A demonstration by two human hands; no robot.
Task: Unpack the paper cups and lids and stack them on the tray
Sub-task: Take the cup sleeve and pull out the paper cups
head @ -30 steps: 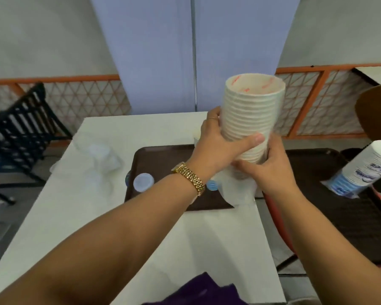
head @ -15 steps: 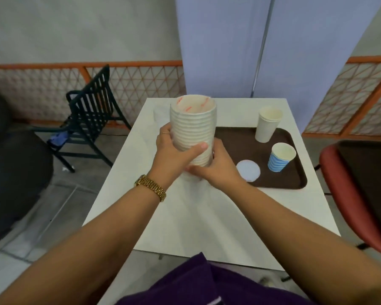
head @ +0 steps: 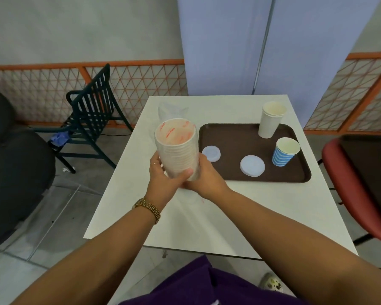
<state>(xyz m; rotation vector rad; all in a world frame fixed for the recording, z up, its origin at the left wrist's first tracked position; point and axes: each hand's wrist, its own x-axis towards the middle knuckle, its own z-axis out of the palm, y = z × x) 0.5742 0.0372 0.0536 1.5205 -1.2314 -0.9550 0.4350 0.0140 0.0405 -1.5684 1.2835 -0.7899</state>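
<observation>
Table [head: 240, 216]: a white square top is being viewed from above, with the brown tray [head: 229, 172] lying on its far right part.
Tray contents: a plain white cup stack [head: 269, 121] is standing upright at the far edge; a blue striped cup [head: 284, 154] is standing upright nearer, to the right; two pale lids are lying flat, the small lid [head: 211, 153] at the tray's left edge and the large lid [head: 252, 165] in the middle.
Plastic wrap [head: 172, 110]: clear film is lying crumpled on the table beyond the held stack, left of the tray.
Surroundings: a dark slatted chair [head: 90, 115] is standing on the floor to the left, a red chair [head: 356, 194] is seen to the right, and an orange lattice fence [head: 42, 84] is running along the wall.
In the way: the small lid is being partly approached by the right hand's knuckles, just beside them; the tray's left rim is being hidden partly behind the held stack.
Held stack [head: 177, 148]: a sleeve of nested paper cups, mouth up and tilted slightly, is being held above the table's left part, just left of the tray, still in clear film with red print.
Left hand [head: 165, 175]: the stack's lower part is being gripped, thumb across the front, fingers curled behind; a gold watch [head: 147, 209] is being worn on the wrist.
Right hand [head: 205, 177]: the base of the stack is being clasped from the right side, fingers wrapped under it and touching the left hand.
</observation>
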